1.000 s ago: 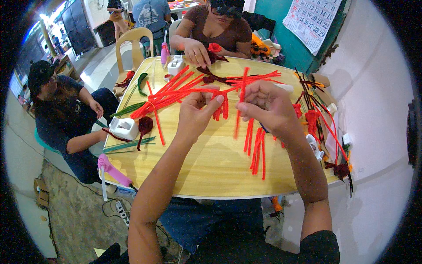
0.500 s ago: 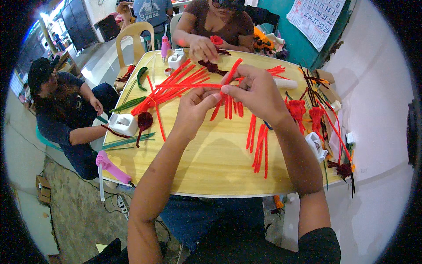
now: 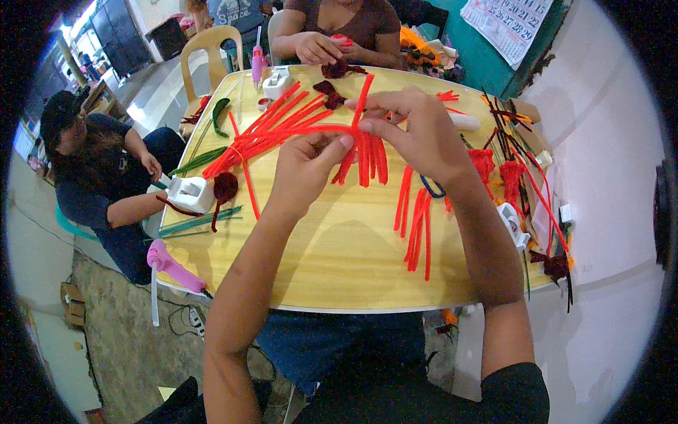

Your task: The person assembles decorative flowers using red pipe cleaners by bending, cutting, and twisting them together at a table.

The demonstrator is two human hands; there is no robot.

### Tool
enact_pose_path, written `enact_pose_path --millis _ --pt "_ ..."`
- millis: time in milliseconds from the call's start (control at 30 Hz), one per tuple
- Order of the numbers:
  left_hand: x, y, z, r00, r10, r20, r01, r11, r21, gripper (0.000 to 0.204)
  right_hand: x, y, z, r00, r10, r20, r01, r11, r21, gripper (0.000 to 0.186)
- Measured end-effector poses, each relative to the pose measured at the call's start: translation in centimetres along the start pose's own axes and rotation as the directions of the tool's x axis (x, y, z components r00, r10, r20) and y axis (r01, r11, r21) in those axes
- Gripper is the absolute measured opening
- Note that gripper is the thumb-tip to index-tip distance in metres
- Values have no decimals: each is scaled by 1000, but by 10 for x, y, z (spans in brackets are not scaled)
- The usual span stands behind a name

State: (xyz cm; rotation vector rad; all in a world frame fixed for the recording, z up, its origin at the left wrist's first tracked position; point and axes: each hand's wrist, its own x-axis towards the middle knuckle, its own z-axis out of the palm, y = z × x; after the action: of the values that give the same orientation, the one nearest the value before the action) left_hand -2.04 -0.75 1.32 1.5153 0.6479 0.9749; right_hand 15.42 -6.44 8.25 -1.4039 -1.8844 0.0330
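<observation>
Above the wooden table (image 3: 360,254), my left hand (image 3: 307,166) pinches a cluster of red pipe cleaners (image 3: 366,162) that hang down from a horizontal strand. Beside it, my right hand (image 3: 417,134) has thumb and fingers closed on an upright red pipe cleaner (image 3: 364,90) where it crosses that strand. Behind them lies a tied red bundle (image 3: 268,141). More loose red strands (image 3: 417,240) lie below my right hand, and a blue loop (image 3: 432,186) shows next to my right forearm. A dark red flower (image 3: 224,186) lies left of my left hand.
Tape dispensers (image 3: 189,194), a pink glue gun (image 3: 169,263), green stems (image 3: 198,222) and craft flowers (image 3: 486,169) line the table. A person in dark clothes (image 3: 113,177) sits at the left, another in brown (image 3: 339,25) across. A wall (image 3: 600,212) bounds the right; an empty-seated chair (image 3: 201,49) stands behind.
My right hand has moved left to meet my left hand, bringing the upright red strand across the horizontal one. The person across has raised the red piece slightly.
</observation>
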Motion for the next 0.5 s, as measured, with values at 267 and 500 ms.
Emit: enact_pose_path --millis 267,500 --pt "0 0 -2 998 46 34 -40 986 -161 18 1 -3 -7 995 13 100 -36 973 230 31" --pt "-1 0 1 1000 -4 3 5 965 -264 18 -3 -13 -7 992 17 127 -45 973 225 29"
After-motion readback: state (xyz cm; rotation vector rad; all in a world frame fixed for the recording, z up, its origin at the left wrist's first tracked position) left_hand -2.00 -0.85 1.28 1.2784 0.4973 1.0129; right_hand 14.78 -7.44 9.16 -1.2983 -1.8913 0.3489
